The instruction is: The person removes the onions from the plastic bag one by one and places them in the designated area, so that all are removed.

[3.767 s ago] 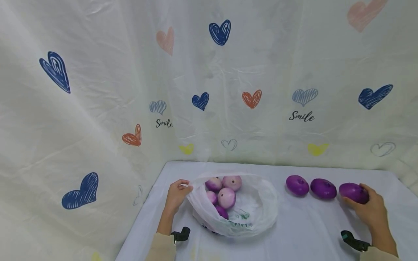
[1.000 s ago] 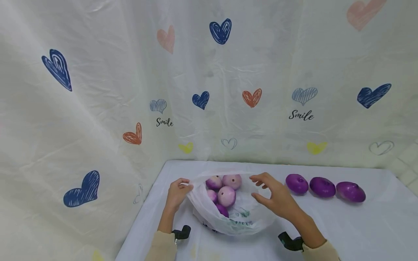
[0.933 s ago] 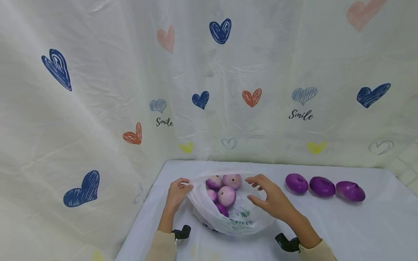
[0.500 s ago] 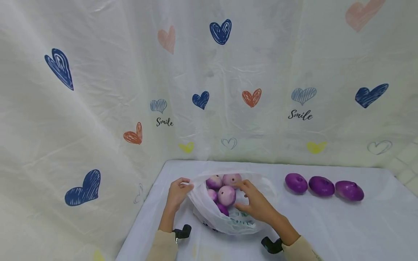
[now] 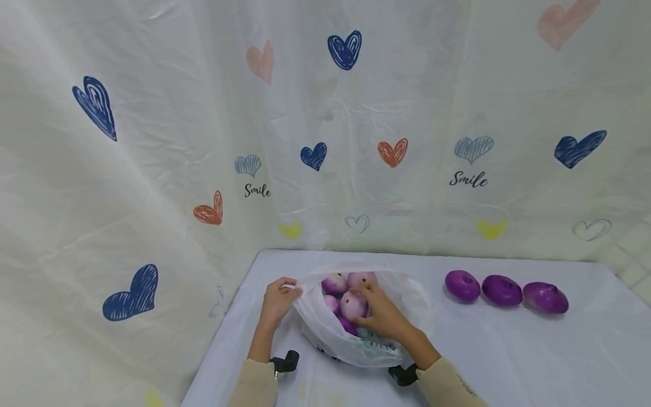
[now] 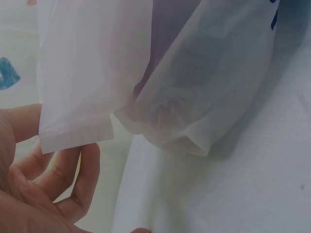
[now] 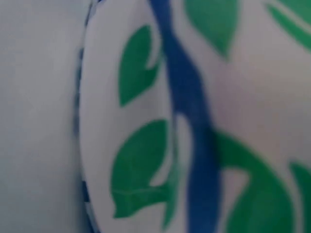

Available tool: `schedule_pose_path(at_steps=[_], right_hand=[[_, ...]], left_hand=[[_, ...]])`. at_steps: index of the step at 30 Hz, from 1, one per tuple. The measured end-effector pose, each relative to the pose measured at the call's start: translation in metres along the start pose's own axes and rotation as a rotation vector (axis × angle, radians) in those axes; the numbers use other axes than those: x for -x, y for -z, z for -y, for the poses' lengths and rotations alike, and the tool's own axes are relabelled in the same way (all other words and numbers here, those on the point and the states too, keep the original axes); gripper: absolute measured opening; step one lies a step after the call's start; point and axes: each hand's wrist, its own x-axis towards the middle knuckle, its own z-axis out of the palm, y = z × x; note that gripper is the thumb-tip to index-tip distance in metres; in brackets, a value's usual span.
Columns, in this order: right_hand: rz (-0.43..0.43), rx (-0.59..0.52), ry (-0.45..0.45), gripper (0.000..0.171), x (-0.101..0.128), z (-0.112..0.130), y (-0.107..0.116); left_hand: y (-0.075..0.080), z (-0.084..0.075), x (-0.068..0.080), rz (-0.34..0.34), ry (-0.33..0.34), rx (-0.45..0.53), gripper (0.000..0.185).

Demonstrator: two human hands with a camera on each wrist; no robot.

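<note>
Bag (image 5: 407, 294), frame centre: five onions visible; three (image 5: 502, 290) outside, right. Left hand (image 5: 277, 302) pinches rim; right hand (image 5: 382, 316) grasps one onion (image 5: 353, 305).

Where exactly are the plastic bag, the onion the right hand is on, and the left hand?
bag (image 5: 407, 294): head view, right rim.
onion (image 5: 352, 305): head view, its pale top.
left hand (image 5: 277, 299): head view, back of hand.

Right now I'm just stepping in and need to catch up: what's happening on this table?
A person's left hand pinches the rim of a thin white plastic bag, holding it open on the white-covered table. The right hand is inside the bag, fingers curled on a pale pink-and-purple onion among several others. Three darker purple onions lie in a row to the right of the bag.
</note>
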Motion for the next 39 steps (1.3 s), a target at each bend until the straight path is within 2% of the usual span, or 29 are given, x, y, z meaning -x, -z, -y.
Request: schedule_pose_path(at_steps=[8,16,23,31,39], right_hand=[[-0.001,-0.041,-0.093,0.064,-0.001,-0.001,-0.005],[-0.017,-0.060,-0.090,0.064,0.000,-0.001,-0.006],[-0.023,-0.079,-0.126,0.067,0.003,-0.002,-0.001],[-0.021,-0.150,-0.108,0.068,0.011,0.000,0.014],[-0.051,-0.217,0.031,0.070,0.024,0.003,0.037]], left_hand=[[0.000,-0.006,0.001,0.006,-0.008,0.000,0.023],[-0.001,-0.004,0.001,-0.003,-0.005,0.005,0.022],[-0.001,-0.003,0.001,-0.004,-0.001,0.000,0.022],[-0.001,-0.003,0.001,0.004,0.004,0.003,0.022],[-0.002,-0.002,0.002,0.000,0.006,-0.005,0.023]])
